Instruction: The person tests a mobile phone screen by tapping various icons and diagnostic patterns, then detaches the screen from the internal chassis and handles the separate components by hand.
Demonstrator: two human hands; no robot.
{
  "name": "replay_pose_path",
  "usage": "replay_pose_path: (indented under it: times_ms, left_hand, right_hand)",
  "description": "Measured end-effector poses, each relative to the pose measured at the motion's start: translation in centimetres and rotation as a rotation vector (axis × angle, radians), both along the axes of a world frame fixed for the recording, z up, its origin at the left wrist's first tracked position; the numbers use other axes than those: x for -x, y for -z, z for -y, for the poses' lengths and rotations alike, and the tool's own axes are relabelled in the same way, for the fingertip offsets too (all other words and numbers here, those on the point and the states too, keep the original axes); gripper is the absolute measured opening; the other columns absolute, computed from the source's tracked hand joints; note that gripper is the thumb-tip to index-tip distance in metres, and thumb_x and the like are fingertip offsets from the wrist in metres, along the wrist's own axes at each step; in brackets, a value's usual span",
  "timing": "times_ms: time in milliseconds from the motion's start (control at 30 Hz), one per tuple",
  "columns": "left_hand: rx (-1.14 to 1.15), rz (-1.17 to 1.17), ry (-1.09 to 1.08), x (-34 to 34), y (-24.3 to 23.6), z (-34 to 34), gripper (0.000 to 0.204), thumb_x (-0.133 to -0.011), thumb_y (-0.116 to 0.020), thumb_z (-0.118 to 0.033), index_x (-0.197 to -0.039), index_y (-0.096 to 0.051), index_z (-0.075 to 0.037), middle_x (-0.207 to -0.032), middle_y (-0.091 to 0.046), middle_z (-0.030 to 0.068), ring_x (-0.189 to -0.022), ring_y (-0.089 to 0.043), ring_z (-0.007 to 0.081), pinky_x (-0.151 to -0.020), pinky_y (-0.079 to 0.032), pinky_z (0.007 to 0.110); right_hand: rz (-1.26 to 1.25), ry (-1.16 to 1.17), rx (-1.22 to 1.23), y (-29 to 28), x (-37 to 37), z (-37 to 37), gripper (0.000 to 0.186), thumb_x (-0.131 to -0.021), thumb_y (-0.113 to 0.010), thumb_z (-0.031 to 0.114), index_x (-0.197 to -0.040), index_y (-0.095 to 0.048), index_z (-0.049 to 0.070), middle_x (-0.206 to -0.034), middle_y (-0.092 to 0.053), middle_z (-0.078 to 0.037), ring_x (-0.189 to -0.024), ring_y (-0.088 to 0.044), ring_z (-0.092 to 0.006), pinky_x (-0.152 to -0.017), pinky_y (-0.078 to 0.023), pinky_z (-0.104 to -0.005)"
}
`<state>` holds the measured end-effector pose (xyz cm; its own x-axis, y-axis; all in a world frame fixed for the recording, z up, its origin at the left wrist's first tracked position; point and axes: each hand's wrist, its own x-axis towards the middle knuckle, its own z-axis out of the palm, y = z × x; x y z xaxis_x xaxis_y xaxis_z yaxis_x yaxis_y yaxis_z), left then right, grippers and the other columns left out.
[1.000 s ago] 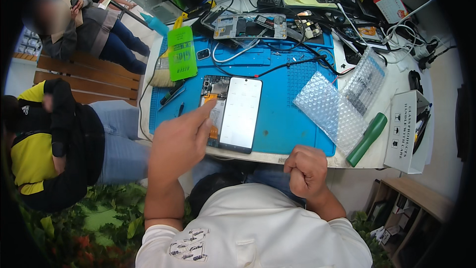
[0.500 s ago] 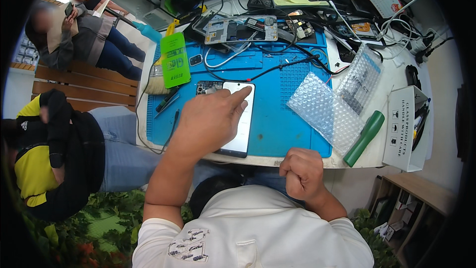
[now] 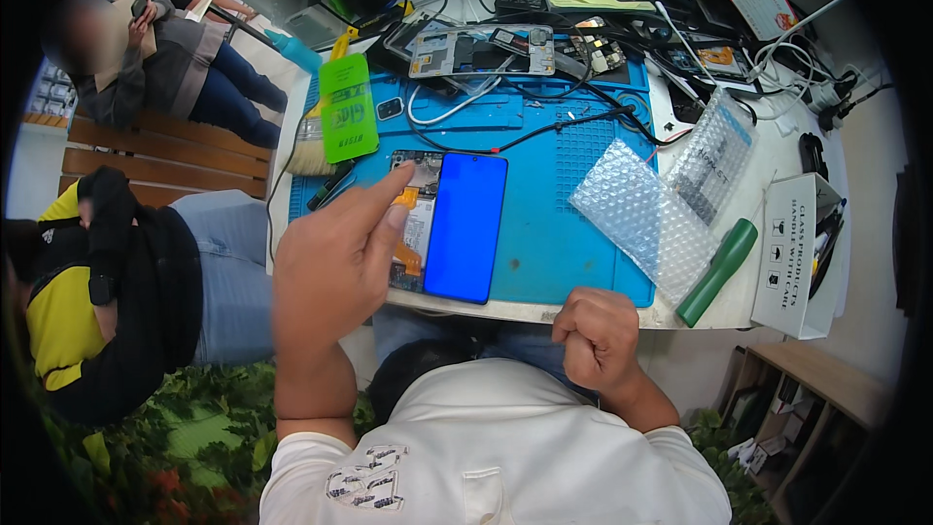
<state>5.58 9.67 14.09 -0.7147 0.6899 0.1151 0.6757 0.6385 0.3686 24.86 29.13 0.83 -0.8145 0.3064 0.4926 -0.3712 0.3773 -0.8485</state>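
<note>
A phone screen glows solid blue on the blue work mat. Just left of it lies an opened phone body, its circuit board and orange flex cables exposed. My left hand hovers over the left side of that phone body, index finger stretched out and thumb beside it, the other fingers curled under. It grips nothing that I can see, and it covers part of the phone body. At the mat's front edge my right hand is closed in a fist, apart from the phone parts, with nothing visible in it.
A green card and a brush lie at the left. Bubble wrap, a green-handled tool and a white box are at the right. Phone frames and cables crowd the back. Other people sit at the left.
The screen has turned from white to solid blue. My left hand has moved left off the screen, uncovering the opened phone body. My right hand stays closed in place.
</note>
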Motion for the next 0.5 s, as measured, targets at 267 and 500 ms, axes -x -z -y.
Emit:
replay_pose_path:
  times_ms: [267,500]
  left_hand:
    - [0.075,0.047,-0.101,-1.7,1.6,5.8,0.039,-0.108,-0.069,-0.023,-0.143,-0.073,-0.006,-0.088,-0.074,0.0197,-0.069,-0.070,0.0332,-0.066,-0.053,0.041]
    - [0.151,0.268,-0.175,-3.7,1.5,7.7,0.043,-0.104,-0.071,-0.023,-0.145,-0.070,-0.010,-0.107,-0.078,0.0195,-0.089,-0.074,0.0413,-0.078,-0.058,0.051]
  right_hand:
    - [0.040,-0.006,0.008,-0.1,-0.4,0.1,0.021,-0.062,-0.048,-0.014,-0.069,-0.058,0.002,-0.061,-0.051,-0.010,-0.048,-0.049,-0.0256,-0.046,-0.035,-0.0372]
    - [0.071,0.053,-0.009,-0.2,-0.4,0.7,0.019,-0.065,-0.046,-0.014,-0.069,-0.058,0.001,-0.062,-0.054,-0.012,-0.048,-0.050,-0.0248,-0.047,-0.036,-0.0364]
